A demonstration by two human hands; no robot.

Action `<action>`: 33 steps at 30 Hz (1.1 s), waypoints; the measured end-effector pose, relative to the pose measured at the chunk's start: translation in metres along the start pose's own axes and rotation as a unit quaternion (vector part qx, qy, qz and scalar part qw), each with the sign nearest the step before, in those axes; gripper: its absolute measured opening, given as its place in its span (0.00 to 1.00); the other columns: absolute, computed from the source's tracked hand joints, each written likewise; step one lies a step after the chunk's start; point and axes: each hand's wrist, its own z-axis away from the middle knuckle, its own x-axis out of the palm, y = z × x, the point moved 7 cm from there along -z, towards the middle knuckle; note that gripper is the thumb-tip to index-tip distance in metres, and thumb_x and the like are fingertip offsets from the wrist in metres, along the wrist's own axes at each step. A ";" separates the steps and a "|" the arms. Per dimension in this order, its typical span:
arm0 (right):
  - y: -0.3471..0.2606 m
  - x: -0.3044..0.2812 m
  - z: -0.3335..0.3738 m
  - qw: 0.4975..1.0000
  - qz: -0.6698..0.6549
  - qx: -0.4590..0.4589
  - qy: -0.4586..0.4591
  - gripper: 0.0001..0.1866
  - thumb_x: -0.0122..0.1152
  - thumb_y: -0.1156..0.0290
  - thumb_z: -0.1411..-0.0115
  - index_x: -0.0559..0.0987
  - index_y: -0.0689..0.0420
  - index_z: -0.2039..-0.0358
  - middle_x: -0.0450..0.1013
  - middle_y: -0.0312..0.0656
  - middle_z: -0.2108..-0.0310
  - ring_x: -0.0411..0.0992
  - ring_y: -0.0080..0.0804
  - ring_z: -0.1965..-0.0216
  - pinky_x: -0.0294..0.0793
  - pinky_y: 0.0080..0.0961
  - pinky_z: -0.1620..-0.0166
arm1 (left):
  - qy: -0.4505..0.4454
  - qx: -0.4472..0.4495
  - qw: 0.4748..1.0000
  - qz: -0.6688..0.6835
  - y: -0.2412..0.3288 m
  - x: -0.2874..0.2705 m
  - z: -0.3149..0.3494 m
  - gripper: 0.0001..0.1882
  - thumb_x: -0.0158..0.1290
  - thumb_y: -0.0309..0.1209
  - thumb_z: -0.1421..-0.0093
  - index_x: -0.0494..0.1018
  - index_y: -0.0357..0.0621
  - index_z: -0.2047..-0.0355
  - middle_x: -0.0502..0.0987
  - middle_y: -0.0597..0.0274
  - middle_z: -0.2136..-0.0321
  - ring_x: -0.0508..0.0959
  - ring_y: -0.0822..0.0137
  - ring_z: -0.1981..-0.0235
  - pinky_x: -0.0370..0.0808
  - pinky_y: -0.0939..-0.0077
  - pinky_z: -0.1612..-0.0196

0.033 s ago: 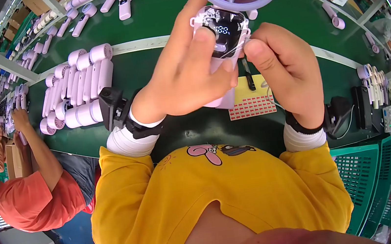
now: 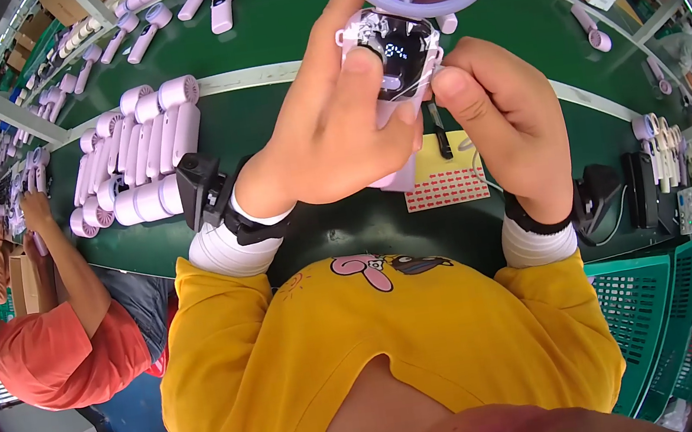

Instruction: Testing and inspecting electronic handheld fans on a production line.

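A lilac handheld fan (image 2: 407, 96) is held up in front of me, its round grille head at the top and a glossy black panel with lit digits below. My left hand (image 2: 334, 121) wraps around its body from the left, the thumb resting on the panel's left side. At the opposite edge, beside a small side loop, my right hand (image 2: 508, 120) is closed, with the thumb and bent index finger pinching there. Clear film seems to cover the panel. The fan's lower handle is partly hidden behind my left fingers.
Rows of lilac fans (image 2: 140, 147) lie stacked at the left on the green table (image 2: 277, 94). A yellow sheet with red marks (image 2: 446, 190) and a black pen-like tool (image 2: 441, 138) lie below my hands. Green crates (image 2: 637, 300) stand at right. A co-worker (image 2: 58, 350) sits left.
The lit digits on the fan's panel show a different reading. The fan's head has shifted very slightly left; both hands keep nearly the same place.
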 end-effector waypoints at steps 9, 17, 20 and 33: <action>0.015 -0.003 0.001 0.999 -0.041 0.030 0.013 0.08 0.53 0.70 0.45 0.72 0.62 0.75 0.65 0.36 0.82 0.61 0.23 0.82 0.60 0.18 0.77 | 0.027 0.061 0.993 -0.097 0.001 0.000 -0.003 0.32 0.37 0.28 0.47 0.40 0.30 0.44 0.68 0.53 0.69 0.70 0.67 0.80 0.67 0.77 0.76; 0.016 -0.004 0.004 0.990 -0.103 0.091 0.027 0.05 0.56 0.73 0.46 0.73 0.62 0.72 0.66 0.31 0.80 0.58 0.12 0.81 0.57 0.12 0.78 | 0.046 0.034 0.996 -0.071 -0.001 -0.003 0.002 0.31 0.41 0.30 0.46 0.43 0.34 0.45 0.68 0.53 0.67 0.71 0.69 0.79 0.67 0.79 0.78; 0.014 -0.011 0.003 0.990 -0.096 0.087 0.058 0.05 0.55 0.73 0.46 0.73 0.62 0.71 0.66 0.30 0.79 0.57 0.11 0.80 0.57 0.10 0.78 | 0.080 0.005 0.996 0.044 0.011 -0.009 0.004 0.28 0.41 0.33 0.44 0.46 0.32 0.47 0.67 0.50 0.64 0.70 0.68 0.80 0.67 0.79 0.80; 0.001 -0.053 0.015 0.962 -0.167 0.019 0.214 0.05 0.53 0.75 0.45 0.74 0.64 0.69 0.70 0.33 0.74 0.60 0.11 0.76 0.57 0.07 0.73 | 0.138 0.548 0.819 -0.095 0.132 0.003 0.123 0.27 0.46 0.36 0.47 0.53 0.37 0.49 0.67 0.58 0.62 0.70 0.61 0.63 0.62 0.60 0.55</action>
